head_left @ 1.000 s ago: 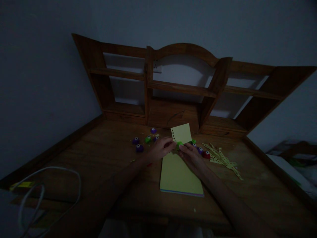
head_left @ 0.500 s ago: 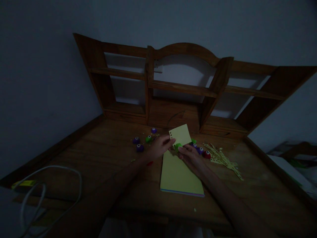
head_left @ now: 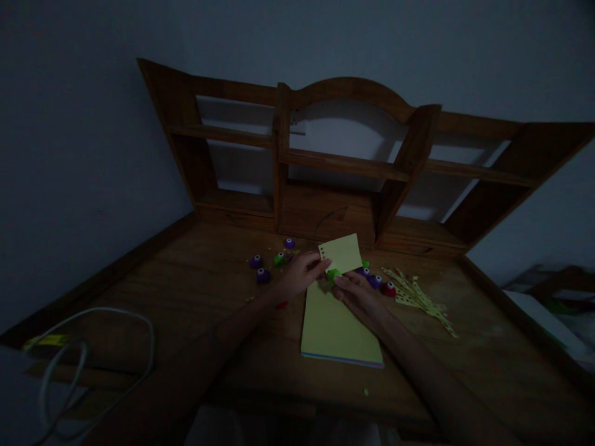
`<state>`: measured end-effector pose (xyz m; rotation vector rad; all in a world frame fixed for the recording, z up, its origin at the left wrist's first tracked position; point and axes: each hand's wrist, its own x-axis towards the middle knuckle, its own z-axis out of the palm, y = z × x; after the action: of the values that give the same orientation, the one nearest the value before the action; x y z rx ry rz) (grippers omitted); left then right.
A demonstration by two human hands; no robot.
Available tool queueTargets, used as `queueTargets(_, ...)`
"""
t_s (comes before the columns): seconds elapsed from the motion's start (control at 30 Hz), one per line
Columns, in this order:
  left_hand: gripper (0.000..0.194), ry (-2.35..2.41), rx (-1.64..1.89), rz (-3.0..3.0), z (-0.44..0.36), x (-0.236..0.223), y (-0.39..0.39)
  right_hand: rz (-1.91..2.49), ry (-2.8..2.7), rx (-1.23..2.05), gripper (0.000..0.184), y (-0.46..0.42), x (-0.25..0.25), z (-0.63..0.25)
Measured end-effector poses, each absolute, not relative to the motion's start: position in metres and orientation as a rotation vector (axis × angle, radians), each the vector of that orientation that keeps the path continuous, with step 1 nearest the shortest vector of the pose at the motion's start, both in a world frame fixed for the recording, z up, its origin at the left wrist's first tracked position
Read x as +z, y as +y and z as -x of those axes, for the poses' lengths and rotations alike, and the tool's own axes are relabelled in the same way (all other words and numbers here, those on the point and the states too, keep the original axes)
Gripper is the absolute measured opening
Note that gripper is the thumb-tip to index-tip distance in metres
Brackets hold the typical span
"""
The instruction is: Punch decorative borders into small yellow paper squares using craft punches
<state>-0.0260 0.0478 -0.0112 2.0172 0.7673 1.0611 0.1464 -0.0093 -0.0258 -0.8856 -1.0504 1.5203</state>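
My left hand (head_left: 304, 271) pinches a small yellow paper (head_left: 343, 252) by its left edge, where a row of punched holes shows. In my right hand (head_left: 357, 291) is a green craft paper punch (head_left: 333, 275), gripped at the paper's lower edge. Whether the paper sits inside its slot is too dark to tell. Beneath both hands lies a stack of coloured paper (head_left: 339, 328) with a yellow sheet on top. Close to my left hand stand another green punch (head_left: 279, 259) and a purple punch (head_left: 263, 275). A red punch (head_left: 388, 289) is beyond my right hand.
Punched yellow strips (head_left: 421, 300) lie heaped on the right of the wooden desk (head_left: 186, 291). More purple punches and paper scraps are scattered around. A wooden shelf unit (head_left: 344, 162) stands along the back. A white cable (head_left: 151, 337) loops at the left front.
The small paper has tilted and shifted slightly to the right in my left hand. The green punch stays in my right hand, at the paper's lower edge.
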Motion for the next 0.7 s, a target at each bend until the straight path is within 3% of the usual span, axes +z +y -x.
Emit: queueTargets(0.7, 0.039, 0.736, 1.033, -2.085, 0.0271, -0.0098, 0.0498, 0.872, -1.033, 1.503, 0.024, -0.0101, -0.0265, -0.1459)
